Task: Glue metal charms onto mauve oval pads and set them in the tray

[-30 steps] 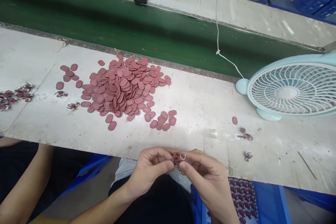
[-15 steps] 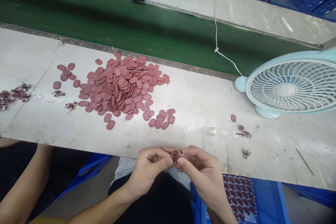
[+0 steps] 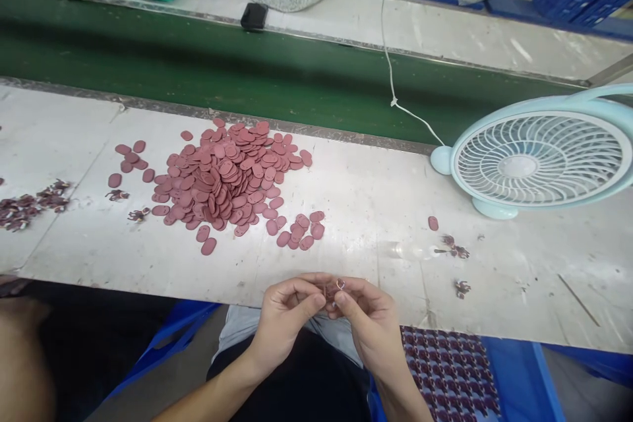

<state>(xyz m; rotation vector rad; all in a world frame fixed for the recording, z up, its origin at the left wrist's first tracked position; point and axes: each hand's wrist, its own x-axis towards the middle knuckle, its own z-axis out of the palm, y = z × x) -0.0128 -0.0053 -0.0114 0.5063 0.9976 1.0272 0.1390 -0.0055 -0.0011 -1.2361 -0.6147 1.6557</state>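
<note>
My left hand (image 3: 291,316) and right hand (image 3: 370,320) both grip a small figure (image 3: 332,291) at lower centre, beside the table (image 3: 346,204), below the disc pile (image 3: 227,171)

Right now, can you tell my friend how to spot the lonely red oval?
Find the blue fan on the white table. Below its left side, just above some dark red bits, lies one flat oval. The other ovals lie in or around the big pile to the left; this one is alone.
</note>
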